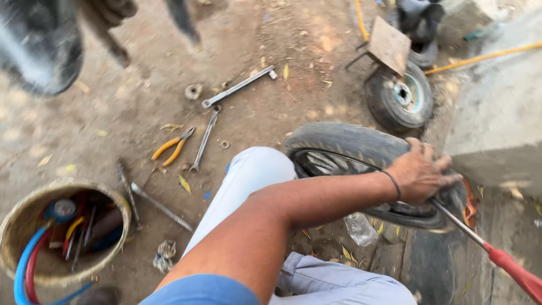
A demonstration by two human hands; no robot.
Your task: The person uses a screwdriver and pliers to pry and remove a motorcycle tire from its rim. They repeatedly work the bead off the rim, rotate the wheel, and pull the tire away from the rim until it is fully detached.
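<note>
Far left on the dirt ground (pixel 271 34) sits a woven basket (pixel 22 226) stuffed with tools and coloured hoses, then orange-handled pliers (pixel 172 147) and two long spanners (pixel 239 86) lie scattered near the middle. One arm stretches across a pale trouser leg and the hand (pixel 420 172) presses down on the black tyre (pixel 350 141) at the right, fingers spread and curled over its rim, with a red-handled screwdriver (pixel 497 257) running out from under the palm. Whether the fingers grip that shaft cannot be told, which hand it is cannot be told either, and a small wheel (pixel 400 96) stands just beyond.
</note>
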